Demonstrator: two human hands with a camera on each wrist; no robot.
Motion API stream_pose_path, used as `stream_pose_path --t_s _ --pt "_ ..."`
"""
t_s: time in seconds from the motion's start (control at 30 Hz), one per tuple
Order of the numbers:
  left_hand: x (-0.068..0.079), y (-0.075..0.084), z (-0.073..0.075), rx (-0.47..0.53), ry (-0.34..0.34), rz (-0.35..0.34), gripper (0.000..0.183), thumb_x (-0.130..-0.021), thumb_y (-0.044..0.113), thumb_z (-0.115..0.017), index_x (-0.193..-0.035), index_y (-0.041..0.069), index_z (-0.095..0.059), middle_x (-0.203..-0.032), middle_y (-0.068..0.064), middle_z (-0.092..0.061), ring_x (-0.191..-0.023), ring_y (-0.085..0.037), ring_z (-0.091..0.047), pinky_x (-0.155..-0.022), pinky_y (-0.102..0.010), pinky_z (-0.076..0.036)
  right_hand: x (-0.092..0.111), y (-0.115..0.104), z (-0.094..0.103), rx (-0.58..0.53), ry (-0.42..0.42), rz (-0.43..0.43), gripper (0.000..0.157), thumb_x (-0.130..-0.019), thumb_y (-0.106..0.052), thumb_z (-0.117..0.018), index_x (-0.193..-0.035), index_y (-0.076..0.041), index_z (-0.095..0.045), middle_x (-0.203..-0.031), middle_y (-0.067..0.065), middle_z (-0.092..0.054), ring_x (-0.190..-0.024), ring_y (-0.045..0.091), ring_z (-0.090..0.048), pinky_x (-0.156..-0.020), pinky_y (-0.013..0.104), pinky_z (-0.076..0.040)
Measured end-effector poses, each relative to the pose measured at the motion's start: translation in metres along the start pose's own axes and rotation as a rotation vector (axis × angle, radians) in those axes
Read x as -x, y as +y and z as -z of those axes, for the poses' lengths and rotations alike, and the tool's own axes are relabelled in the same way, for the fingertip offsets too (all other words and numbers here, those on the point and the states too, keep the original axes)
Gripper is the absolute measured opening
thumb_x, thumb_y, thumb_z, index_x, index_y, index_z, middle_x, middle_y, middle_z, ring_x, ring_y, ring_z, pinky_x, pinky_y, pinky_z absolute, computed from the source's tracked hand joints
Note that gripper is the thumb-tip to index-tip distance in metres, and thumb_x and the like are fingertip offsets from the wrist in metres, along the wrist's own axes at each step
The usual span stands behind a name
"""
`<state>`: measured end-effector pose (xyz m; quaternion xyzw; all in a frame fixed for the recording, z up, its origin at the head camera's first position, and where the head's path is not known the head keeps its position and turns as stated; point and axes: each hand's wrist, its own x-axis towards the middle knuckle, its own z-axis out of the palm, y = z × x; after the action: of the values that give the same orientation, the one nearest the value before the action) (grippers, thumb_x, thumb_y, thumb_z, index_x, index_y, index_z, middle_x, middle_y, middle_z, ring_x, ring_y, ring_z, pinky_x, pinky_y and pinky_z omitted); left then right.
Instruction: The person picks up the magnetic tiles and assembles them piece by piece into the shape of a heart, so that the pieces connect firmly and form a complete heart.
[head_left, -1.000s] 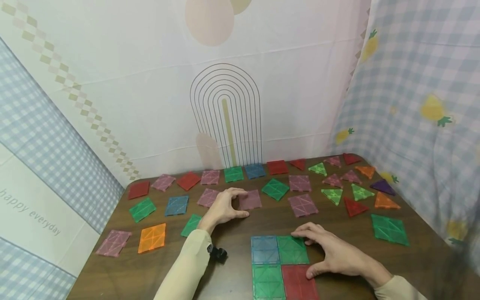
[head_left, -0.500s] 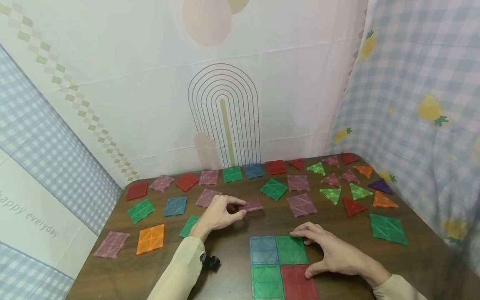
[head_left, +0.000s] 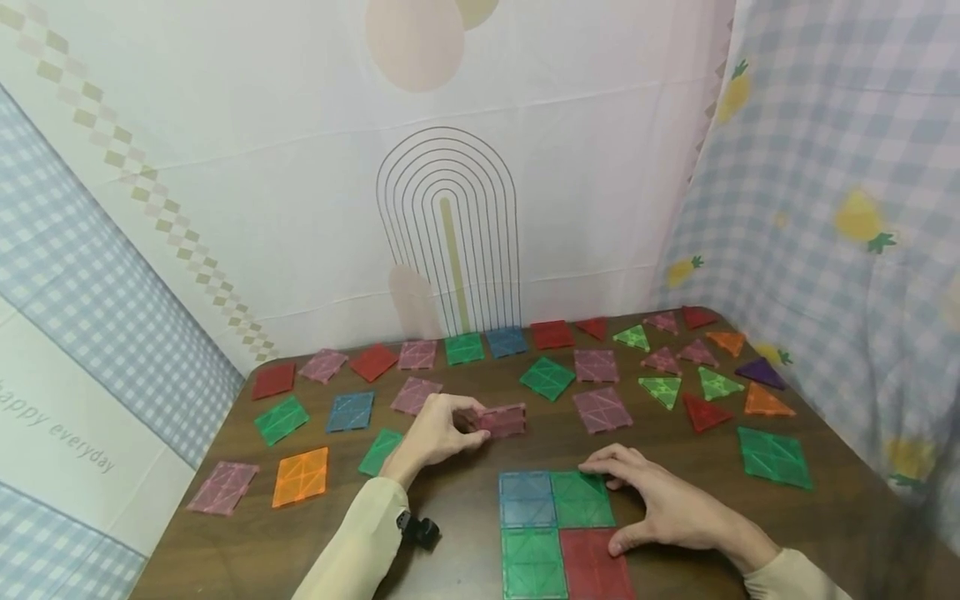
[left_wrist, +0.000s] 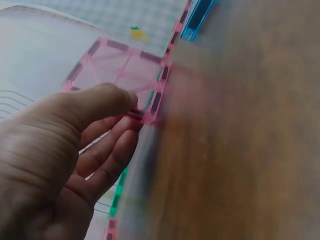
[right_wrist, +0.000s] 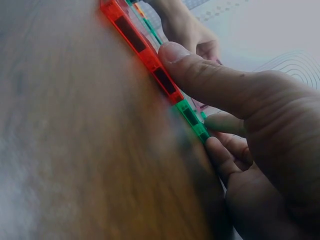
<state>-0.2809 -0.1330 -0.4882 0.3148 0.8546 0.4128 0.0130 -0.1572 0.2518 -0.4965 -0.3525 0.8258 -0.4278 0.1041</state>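
Observation:
A translucent pink square magnetic tile is pinched between the thumb and fingers of my left hand. It is raised on edge close over the table, and in the left wrist view the pink tile shows its magnet-lined frame. My right hand rests at a flat two-by-two block of tiles. Its thumb lies on the red tile, and its fingertips touch the upper green tile. The blue tile and the lower green tile form the block's left side.
Loose square tiles lie around, among them an orange tile, a green tile and a pink tile. Several triangles, including a purple triangle, sit at the back right. A patterned cloth hangs behind the table.
My left hand has taken hold of the pink tile that lay flat, tipped it up on edge and drawn it slightly toward me. My right hand has stayed on the block.

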Motion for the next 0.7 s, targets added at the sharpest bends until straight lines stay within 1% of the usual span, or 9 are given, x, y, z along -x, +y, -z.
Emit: stream_pose_path --t_s 0.1,0.2,0.3,0.43,0.6,0.7 --pt "0.006 0.004 -0.001 0.037 -0.035 0.011 0.021 -0.092 0.009 -0.092 -0.112 0.010 -0.086 -0.097 0.001 -0.083 -0.085 -0.008 -0.078 -0.080 -0.028 -0.065 -0.001 0.000 0.001 -0.008 -0.002 -0.004 0.086 -0.092 -0.044 -0.091 -0.163 -0.013 -0.053 -0.156 0.009 -0.051 -0.137 0.022 -0.057 -0.109 0.031 -0.057" --pt "0.011 0.011 -0.004 0.072 -0.063 0.002 0.020 -0.091 0.007 -0.093 -0.110 0.009 -0.086 -0.095 0.001 -0.084 -0.082 -0.007 -0.078 -0.076 -0.026 -0.065 0.000 -0.001 0.003 -0.006 -0.001 -0.009 0.087 -0.092 -0.044 -0.091 -0.163 -0.013 -0.052 -0.156 0.009 -0.051 -0.138 0.022 -0.057 -0.109 0.031 -0.057" --pt "0.013 0.018 -0.009 0.110 -0.087 -0.028 0.018 -0.090 0.005 -0.093 -0.106 0.009 -0.086 -0.090 0.001 -0.083 -0.078 -0.006 -0.077 -0.073 -0.026 -0.065 0.001 0.000 0.004 0.005 0.001 -0.013 0.087 -0.091 -0.045 -0.091 -0.163 -0.014 -0.052 -0.156 0.009 -0.051 -0.138 0.022 -0.057 -0.109 0.031 -0.057" --pt "0.015 0.024 -0.013 0.140 -0.134 -0.064 0.017 -0.091 0.006 -0.093 -0.106 0.010 -0.086 -0.089 0.001 -0.083 -0.077 -0.005 -0.077 -0.073 -0.026 -0.065 0.002 0.000 0.003 0.000 -0.001 -0.027 0.089 -0.091 -0.046 -0.091 -0.164 -0.016 -0.052 -0.157 0.008 -0.050 -0.138 0.022 -0.057 -0.109 0.031 -0.057" --pt "0.018 0.025 -0.016 0.122 -0.165 -0.053 0.017 -0.091 0.007 -0.093 -0.105 0.014 -0.085 -0.088 0.005 -0.081 -0.078 -0.003 -0.076 -0.073 -0.025 -0.064 0.001 0.002 0.001 -0.012 -0.005 -0.042 0.090 -0.090 -0.047 -0.091 -0.165 -0.016 -0.051 -0.157 0.009 -0.050 -0.138 0.022 -0.058 -0.109 0.031 -0.057" --pt "0.020 0.023 -0.017 0.098 -0.166 -0.037 0.018 -0.090 0.007 -0.093 -0.104 0.014 -0.084 -0.086 0.006 -0.080 -0.078 -0.002 -0.075 -0.074 -0.024 -0.064 0.000 0.004 0.000 -0.038 0.010 -0.056 0.089 -0.091 -0.042 -0.092 -0.165 -0.017 -0.051 -0.158 0.009 -0.051 -0.137 0.019 -0.059 -0.109 0.030 -0.057"
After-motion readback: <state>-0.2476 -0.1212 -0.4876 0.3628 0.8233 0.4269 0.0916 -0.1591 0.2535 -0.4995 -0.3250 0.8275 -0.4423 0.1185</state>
